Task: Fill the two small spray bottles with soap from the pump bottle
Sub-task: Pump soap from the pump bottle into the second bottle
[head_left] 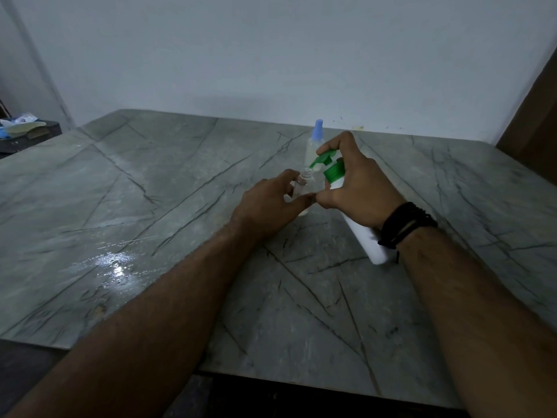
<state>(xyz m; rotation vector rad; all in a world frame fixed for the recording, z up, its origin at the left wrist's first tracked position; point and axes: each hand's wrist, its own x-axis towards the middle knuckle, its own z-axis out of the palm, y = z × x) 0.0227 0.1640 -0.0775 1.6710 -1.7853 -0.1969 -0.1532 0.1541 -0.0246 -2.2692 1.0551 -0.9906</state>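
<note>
- The left hand curls its fingers and thumb round the open spray bottle, a small clear bottle with its threaded neck bare, and holds it upright on the marble table, a little right of the table's middle and nearer the far edge than the near one. The hold looks meant to keep the light bottle from tipping or sliding under the nozzle.
- The right hand wraps round the neck of the pump bottle, a white bottle with a green collar, and tilts it so the base points back toward the near right of the table and the top leans over the small bottle. A finger lies on the green pump head, ready to press or pressing; I cannot tell which.
- The green spout ends just above the open neck, apparently so that soap drops straight in rather than onto the marble.
- The second spray bottle stands just behind, toward the far edge, with its blue spray cap on. It seems parked out of the way until its turn.
- How much soap the open bottle holds is too unclear to say.
- A wet, shiny patch lies toward the near left of the table, well apart from the bottles.
- A black wristband sits on the right wrist.
</note>
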